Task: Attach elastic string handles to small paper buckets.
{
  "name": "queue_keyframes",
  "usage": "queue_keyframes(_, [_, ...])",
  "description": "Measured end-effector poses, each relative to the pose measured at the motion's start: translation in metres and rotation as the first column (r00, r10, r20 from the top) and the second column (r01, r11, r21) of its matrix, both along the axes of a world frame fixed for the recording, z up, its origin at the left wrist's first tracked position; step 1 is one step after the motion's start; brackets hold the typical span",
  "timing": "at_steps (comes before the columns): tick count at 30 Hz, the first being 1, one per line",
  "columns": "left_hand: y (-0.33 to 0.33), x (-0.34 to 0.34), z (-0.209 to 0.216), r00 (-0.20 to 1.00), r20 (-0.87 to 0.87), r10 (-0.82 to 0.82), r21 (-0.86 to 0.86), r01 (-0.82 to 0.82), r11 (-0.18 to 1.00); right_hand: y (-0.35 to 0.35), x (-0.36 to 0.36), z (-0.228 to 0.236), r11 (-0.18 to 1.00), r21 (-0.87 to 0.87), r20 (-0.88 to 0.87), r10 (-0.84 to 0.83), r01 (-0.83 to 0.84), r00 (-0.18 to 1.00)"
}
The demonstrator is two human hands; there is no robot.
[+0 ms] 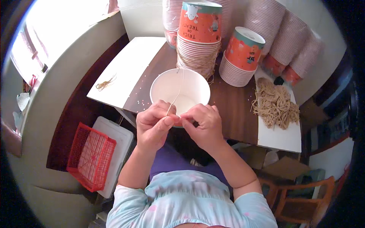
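A paper bucket (159,88) with a white inside stands at the table's near edge, its mouth facing up. A thin beige cord (178,93) runs from its far rim across the mouth to my left hand (154,121), which is closed on it. Beside it, my right hand (205,123) is pinched shut, fingertips meeting the left ones at the near rim. What lies between the right fingertips is hidden. Only a sliver of the bucket's orange outside shows below my fingers.
Behind the bucket rises a stack of nested orange buckets (199,26) wound with cords. A shorter stack (243,49) stands to its right, near wrapped stacks (289,36). A cord heap (275,102) lies at right, a few strands (104,83) at left. A red basket (93,154) sits lower left.
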State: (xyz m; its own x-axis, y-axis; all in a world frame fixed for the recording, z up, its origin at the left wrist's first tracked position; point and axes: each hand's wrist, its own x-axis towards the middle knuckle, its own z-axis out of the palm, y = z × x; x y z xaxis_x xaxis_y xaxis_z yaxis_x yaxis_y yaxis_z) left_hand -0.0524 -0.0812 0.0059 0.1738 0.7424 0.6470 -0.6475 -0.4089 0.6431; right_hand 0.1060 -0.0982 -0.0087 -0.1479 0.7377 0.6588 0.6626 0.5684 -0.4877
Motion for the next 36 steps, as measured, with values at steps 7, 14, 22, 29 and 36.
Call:
queue_keyframes(7, [0.016, -0.007, -0.003, 0.947, -0.281, -0.158, 0.099, 0.192, 0.976, 0.02, 0.022, 0.053, 0.991, -0.079, 0.385, -0.067, 0.106, 0.92])
queue_keyframes(14, [-0.001, -0.002, 0.017, 0.811, -0.585, 0.001, 0.309, 0.222, 0.925, 0.149, 0.027, 0.058, 0.898, -0.369, 0.642, 0.061, 0.239, 0.764])
queue_keyframes(22, [0.005, -0.071, -0.023, 0.817, -0.405, 0.41, -0.266, -0.534, 0.802, 0.062, 0.039, 0.081, 0.954, 0.294, 0.128, 0.016, -0.054, 0.992])
queue_keyframes(29, [0.081, -0.016, 0.05, 0.716, -0.214, 0.664, 0.42, -0.547, 0.725, 0.07, 0.064, 0.12, 0.889, 0.097, -0.178, 0.457, -0.447, 0.872])
queue_keyframes(36, [0.181, 0.02, 0.134, 0.483, -0.075, 0.872, 0.69, -0.606, 0.395, 0.134, 0.063, 0.202, 0.951, 0.198, -0.251, 0.282, -0.236, 0.926])
